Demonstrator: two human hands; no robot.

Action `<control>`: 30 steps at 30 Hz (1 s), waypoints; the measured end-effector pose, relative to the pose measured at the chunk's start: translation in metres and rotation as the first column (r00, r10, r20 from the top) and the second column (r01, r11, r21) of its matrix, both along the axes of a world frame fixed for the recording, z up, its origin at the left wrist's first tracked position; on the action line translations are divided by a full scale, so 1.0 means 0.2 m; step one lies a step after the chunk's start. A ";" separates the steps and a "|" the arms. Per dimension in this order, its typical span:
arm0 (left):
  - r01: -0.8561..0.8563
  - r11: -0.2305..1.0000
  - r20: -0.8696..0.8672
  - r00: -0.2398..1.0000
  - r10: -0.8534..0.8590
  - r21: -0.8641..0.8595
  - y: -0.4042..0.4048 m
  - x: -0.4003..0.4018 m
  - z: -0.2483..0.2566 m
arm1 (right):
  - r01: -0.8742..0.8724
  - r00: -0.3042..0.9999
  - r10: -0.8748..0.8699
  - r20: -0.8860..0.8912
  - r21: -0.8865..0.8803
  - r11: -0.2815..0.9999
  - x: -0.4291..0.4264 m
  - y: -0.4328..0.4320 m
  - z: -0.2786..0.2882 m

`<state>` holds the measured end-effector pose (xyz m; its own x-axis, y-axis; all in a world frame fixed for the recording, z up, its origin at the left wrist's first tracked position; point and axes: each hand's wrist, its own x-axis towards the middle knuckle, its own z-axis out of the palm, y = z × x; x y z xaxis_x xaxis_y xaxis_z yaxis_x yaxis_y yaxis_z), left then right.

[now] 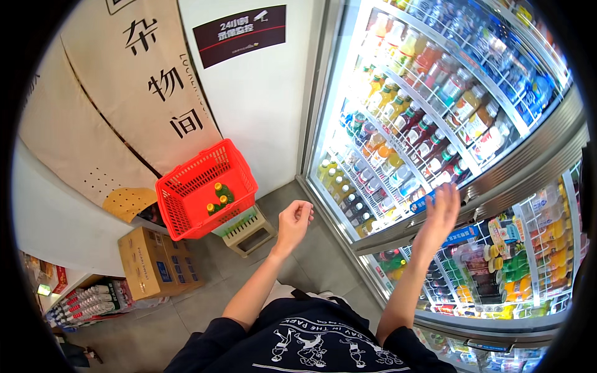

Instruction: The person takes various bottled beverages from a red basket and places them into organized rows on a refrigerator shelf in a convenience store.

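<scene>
My left hand (295,220) is raised over the floor, fingers curled in, with nothing visible in it. My right hand (437,214) is lifted, fingers extended, in front of the metal door edge (485,191) of a lit drinks cooler. Whether it touches the door is hard to tell. Behind the glass, wire shelves (422,105) carry rows of bottled drinks, among them juice bottles (389,105) with yellow and dark contents. Left of my left hand, a red plastic shopping basket (186,198) holds three green bottles with yellow caps (223,190). It rests on a beige plastic stool (249,235).
A second cooler section (508,261) with bottles stands at right. On the left are a cardboard carton (156,263), packs of cans (88,298) on a low shelf, and a fabric curtain (126,84) bearing writing. A dark sign (240,35) hangs on the white wall. Grey tiles (210,279) cover the floor.
</scene>
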<state>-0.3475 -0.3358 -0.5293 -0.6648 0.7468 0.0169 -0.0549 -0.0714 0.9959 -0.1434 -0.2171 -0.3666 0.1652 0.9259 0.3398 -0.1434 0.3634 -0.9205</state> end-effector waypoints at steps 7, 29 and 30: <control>-0.145 0.989 0.071 0.987 0.142 0.035 -0.22 -0.43 -0.02 | -0.571 0.419 0.797 0.436 -0.555 0.604 -0.55 -0.12 -0.08; -0.744 0.617 -0.321 0.668 0.671 -0.256 -0.47 -1.14 -0.33 | -0.692 -0.329 0.867 0.375 -0.720 0.049 -2.07 -0.09 -1.04; -0.725 0.622 -0.417 0.684 0.599 -0.296 -0.45 -1.16 -0.36 | -0.705 -0.355 0.828 0.434 -0.706 0.068 -2.11 -0.09 -1.11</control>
<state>-0.5799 -0.4251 -0.6012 -0.9947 0.0746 0.0709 0.0961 0.4258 0.8997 -0.5658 -0.2355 -0.5878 -0.9202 0.0108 -0.3914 0.3596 0.4185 -0.8340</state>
